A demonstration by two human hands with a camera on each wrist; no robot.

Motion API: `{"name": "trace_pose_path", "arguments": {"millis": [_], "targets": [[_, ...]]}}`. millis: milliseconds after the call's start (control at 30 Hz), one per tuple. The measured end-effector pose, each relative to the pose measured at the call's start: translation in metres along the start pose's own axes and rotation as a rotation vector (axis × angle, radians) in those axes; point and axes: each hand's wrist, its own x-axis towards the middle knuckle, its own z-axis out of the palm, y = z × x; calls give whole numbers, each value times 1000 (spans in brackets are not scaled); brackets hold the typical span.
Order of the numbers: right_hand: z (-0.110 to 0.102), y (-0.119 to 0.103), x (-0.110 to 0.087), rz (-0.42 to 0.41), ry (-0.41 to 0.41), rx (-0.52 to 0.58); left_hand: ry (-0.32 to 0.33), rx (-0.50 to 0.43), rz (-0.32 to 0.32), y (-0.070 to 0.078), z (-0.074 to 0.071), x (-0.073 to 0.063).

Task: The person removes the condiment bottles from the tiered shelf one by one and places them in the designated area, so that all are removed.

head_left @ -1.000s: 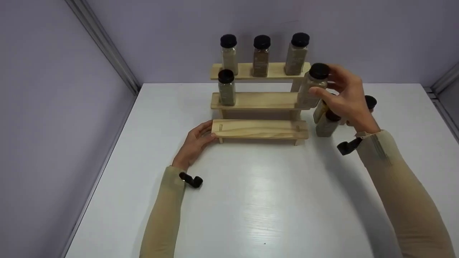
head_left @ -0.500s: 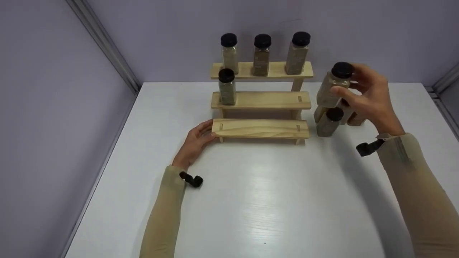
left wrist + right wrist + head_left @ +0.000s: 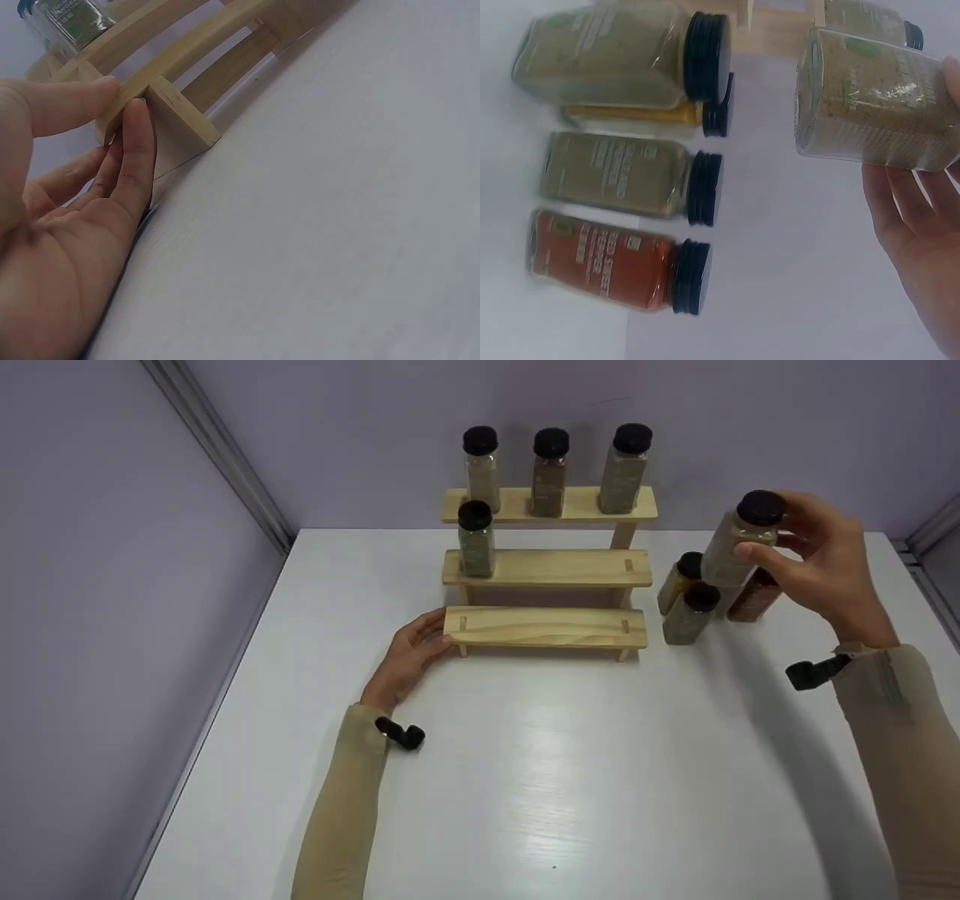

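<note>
My right hand (image 3: 829, 562) holds a square glass spice jar (image 3: 739, 540) with a black cap and grey-brown powder, tilted and raised above other jars on the table. In the right wrist view the jar's base (image 3: 810, 97) points left, with fingers beneath it. My left hand (image 3: 409, 656) pinches the left end of the lowest step of a three-tier wooden spice rack (image 3: 547, 628). In the left wrist view its thumb (image 3: 75, 105) lies on top of the board and the fingertips (image 3: 137, 112) press under it. The middle shelf bears one jar (image 3: 476, 540) at its left end.
Three jars line the top shelf, among them a brown one (image 3: 549, 472). Right of the rack stand several more: a grey-green jar (image 3: 688, 615), a yellow one (image 3: 679, 585), a red sweet pepper jar (image 3: 604, 259) and another greyish jar (image 3: 619, 174). A wall rises behind.
My right hand has carried its jar rightward, from in front of the middle shelf's right end to above the jars on the table. The left hand has kept its place.
</note>
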Motion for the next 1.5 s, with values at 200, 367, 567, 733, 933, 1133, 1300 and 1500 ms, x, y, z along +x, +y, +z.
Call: {"name": "trace_pose_path", "arguments": {"millis": [200, 367, 567, 733, 933, 1133, 1300, 1500], "targets": [[-10, 7, -3, 14, 5, -10, -4, -18, 1, -1, -1, 1], [-16, 14, -6, 34, 1, -24, -7, -4, 10, -2, -1, 1], [-22, 20, -13, 36, 10, -27, -6, 10, 8, -1, -2, 0], [-25, 26, -19, 20, 4, -47, -4, 2, 8, 0, -2, 0], [-25, 32, -25, -8, -2, -61, -3, 6, 10, 1, 0, -1], [-23, 42, -30, -9, -12, -24, -1, 1, 17, 1, 1, -1], [-19, 48, -34, -4, -30, 7, 2, -6, 10, 0, 1, 0], [-16, 54, -39, 31, -49, 35, 0, -6, 11, 1, 1, 0]]}}
